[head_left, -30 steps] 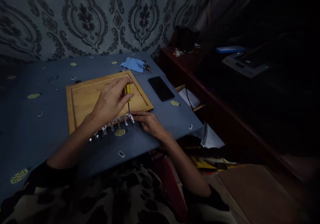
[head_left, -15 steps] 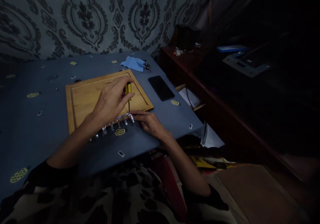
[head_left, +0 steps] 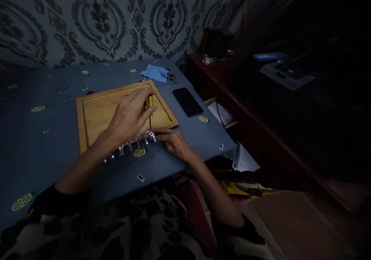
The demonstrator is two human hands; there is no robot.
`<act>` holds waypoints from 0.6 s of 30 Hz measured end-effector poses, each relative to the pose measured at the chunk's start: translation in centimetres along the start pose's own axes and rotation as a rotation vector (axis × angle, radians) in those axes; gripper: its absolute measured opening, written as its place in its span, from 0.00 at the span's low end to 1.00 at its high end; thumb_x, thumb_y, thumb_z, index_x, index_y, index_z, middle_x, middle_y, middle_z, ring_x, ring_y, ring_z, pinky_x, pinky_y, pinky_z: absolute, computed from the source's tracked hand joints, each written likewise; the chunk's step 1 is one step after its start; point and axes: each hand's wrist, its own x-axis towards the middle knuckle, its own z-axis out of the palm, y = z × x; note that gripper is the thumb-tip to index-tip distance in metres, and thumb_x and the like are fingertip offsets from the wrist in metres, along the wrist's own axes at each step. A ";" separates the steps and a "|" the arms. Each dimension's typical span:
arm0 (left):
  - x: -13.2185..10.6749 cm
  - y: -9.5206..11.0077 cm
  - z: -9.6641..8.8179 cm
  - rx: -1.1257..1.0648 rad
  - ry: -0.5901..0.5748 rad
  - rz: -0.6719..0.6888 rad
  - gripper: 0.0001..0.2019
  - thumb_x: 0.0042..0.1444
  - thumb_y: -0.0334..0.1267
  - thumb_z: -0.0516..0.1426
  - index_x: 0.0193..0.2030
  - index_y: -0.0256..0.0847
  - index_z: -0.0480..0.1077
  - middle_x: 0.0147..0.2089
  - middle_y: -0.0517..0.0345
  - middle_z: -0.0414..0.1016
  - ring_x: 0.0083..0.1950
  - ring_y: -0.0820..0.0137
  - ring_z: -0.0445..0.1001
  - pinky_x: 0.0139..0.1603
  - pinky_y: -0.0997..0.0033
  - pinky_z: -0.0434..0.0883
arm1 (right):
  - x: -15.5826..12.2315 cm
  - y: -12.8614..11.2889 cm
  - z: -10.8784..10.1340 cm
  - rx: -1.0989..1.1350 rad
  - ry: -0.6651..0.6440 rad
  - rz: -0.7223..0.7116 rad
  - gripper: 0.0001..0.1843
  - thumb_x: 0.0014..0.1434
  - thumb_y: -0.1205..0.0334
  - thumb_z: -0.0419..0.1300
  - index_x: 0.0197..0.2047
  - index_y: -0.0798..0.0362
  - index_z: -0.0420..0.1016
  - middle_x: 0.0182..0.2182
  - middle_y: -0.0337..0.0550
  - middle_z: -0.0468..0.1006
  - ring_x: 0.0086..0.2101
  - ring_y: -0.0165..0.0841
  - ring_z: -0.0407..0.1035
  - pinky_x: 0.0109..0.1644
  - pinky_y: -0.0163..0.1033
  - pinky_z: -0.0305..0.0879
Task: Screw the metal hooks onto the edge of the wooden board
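My left hand [head_left: 129,111] grips the yellow and black handle of a screwdriver [head_left: 150,106], held upright. Its tip meets the right end of a metal hook rack [head_left: 137,141], a strip with several silver hooks along the near edge of a wooden board [head_left: 100,115]. From the right, my right hand [head_left: 174,142] reaches in, fingers pressed close together at the rack's end beside the screwdriver tip. Whether those fingers pinch the rack or only steady it cannot be made out. Part of the board lies hidden behind my left hand and forearm.
A black phone [head_left: 187,102] lies right of the board on the blue patterned tablecloth [head_left: 58,151]. Behind it are a blue cloth [head_left: 155,73] and a dark small object with a loop. A dark red cabinet [head_left: 220,86] with an open drawer [head_left: 222,115] stands to the right.
Almost nothing differs. Both hands, the screwdriver and the hook rack keep their places; the whole view has shifted very slightly.
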 end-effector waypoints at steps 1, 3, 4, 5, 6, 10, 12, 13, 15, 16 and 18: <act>0.0 0.0 0.0 -0.002 -0.004 -0.002 0.16 0.65 0.32 0.59 0.59 0.37 0.68 0.52 0.50 0.78 0.48 0.63 0.79 0.51 0.61 0.76 | 0.0 0.0 0.0 -0.001 -0.001 0.004 0.36 0.52 0.86 0.50 0.52 0.45 0.85 0.61 0.41 0.79 0.58 0.35 0.77 0.64 0.45 0.72; 0.0 0.0 -0.1 -0.004 -0.006 -0.007 0.16 0.65 0.32 0.59 0.59 0.38 0.68 0.51 0.50 0.78 0.47 0.64 0.79 0.50 0.61 0.77 | 0.0 -0.1 -0.1 0.001 -0.005 0.011 0.36 0.52 0.86 0.50 0.52 0.45 0.85 0.61 0.41 0.79 0.58 0.35 0.76 0.64 0.46 0.72; 0.0 0.0 -0.1 -0.004 -0.007 -0.010 0.16 0.65 0.32 0.59 0.59 0.38 0.68 0.51 0.50 0.78 0.46 0.64 0.79 0.49 0.61 0.77 | 0.0 -0.1 -0.2 0.003 -0.007 0.010 0.36 0.51 0.86 0.50 0.51 0.46 0.85 0.61 0.42 0.79 0.58 0.35 0.76 0.64 0.46 0.72; 0.0 0.0 -0.1 -0.005 -0.007 -0.014 0.16 0.65 0.32 0.59 0.59 0.39 0.68 0.51 0.51 0.78 0.45 0.64 0.79 0.49 0.62 0.77 | 0.0 -0.1 -0.2 0.007 -0.009 0.005 0.36 0.51 0.86 0.50 0.51 0.47 0.85 0.61 0.43 0.79 0.58 0.36 0.76 0.64 0.46 0.72; 0.0 0.0 -0.1 -0.006 -0.008 -0.016 0.16 0.65 0.32 0.59 0.59 0.39 0.68 0.51 0.51 0.78 0.45 0.65 0.78 0.49 0.62 0.77 | 0.0 -0.1 -0.2 0.011 -0.009 0.002 0.35 0.51 0.86 0.50 0.50 0.48 0.85 0.61 0.44 0.79 0.58 0.36 0.76 0.64 0.47 0.72; 0.0 0.0 -0.1 -0.010 -0.002 -0.022 0.15 0.65 0.33 0.59 0.58 0.39 0.68 0.51 0.51 0.78 0.43 0.66 0.78 0.48 0.63 0.77 | 0.0 0.0 -0.2 0.029 -0.012 0.002 0.36 0.50 0.86 0.49 0.49 0.46 0.86 0.61 0.42 0.78 0.59 0.36 0.76 0.65 0.47 0.72; 0.0 0.0 -0.1 -0.010 0.002 -0.015 0.15 0.65 0.33 0.59 0.58 0.39 0.69 0.50 0.51 0.78 0.42 0.66 0.78 0.47 0.64 0.76 | 0.0 0.1 -0.2 0.036 -0.007 0.004 0.36 0.50 0.86 0.50 0.48 0.46 0.86 0.61 0.42 0.79 0.58 0.36 0.76 0.64 0.47 0.72; 0.0 0.0 -0.1 -0.011 0.004 -0.011 0.15 0.65 0.33 0.59 0.58 0.39 0.69 0.50 0.51 0.79 0.42 0.66 0.78 0.47 0.64 0.76 | 0.0 0.2 -0.1 0.036 -0.007 0.005 0.36 0.50 0.87 0.50 0.48 0.46 0.86 0.60 0.42 0.79 0.58 0.36 0.76 0.64 0.46 0.72; 0.0 0.0 -0.1 -0.009 0.009 -0.008 0.15 0.65 0.32 0.59 0.58 0.39 0.69 0.50 0.51 0.79 0.43 0.65 0.78 0.48 0.63 0.76 | 0.0 0.2 -0.1 0.037 -0.011 0.011 0.36 0.50 0.87 0.50 0.48 0.46 0.86 0.60 0.41 0.80 0.58 0.36 0.76 0.64 0.47 0.72; 0.0 0.0 -0.1 -0.009 0.012 -0.009 0.15 0.65 0.32 0.59 0.58 0.39 0.69 0.51 0.51 0.79 0.44 0.65 0.78 0.49 0.63 0.76 | 0.0 0.2 -0.1 0.038 -0.012 0.016 0.36 0.50 0.87 0.50 0.48 0.45 0.86 0.60 0.41 0.80 0.59 0.36 0.76 0.64 0.47 0.72; 0.0 -0.1 -0.1 -0.012 0.007 -0.012 0.16 0.65 0.32 0.59 0.58 0.39 0.68 0.52 0.50 0.79 0.46 0.64 0.78 0.50 0.62 0.76 | 0.1 0.2 -0.2 0.040 -0.014 0.019 0.37 0.49 0.87 0.50 0.48 0.45 0.86 0.60 0.40 0.80 0.59 0.36 0.76 0.64 0.47 0.72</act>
